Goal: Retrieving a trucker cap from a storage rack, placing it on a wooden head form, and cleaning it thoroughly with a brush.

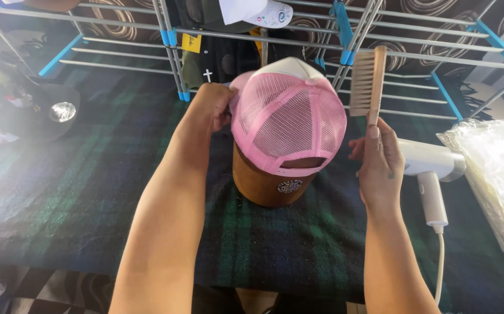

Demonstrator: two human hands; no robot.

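Two bare forearms reach up from the near edge over a dark green plaid cloth. At the far left lies one dark cap with a shiny round sticker on its brim. Next, the left hand is closed on the left side of one pink mesh cap, which sits back-side toward the camera on a brown rounded stand in the middle of the cloth. To its right, the right hand grips the handle of one wooden brush, held upright with the bristles facing left, just beside the cap but not touching it. Judging by that gap, the brushing looks not yet under way here. Farther right lie one white handheld steamer and a clear plastic bag. Behind stands one metal drying rack with more caps.
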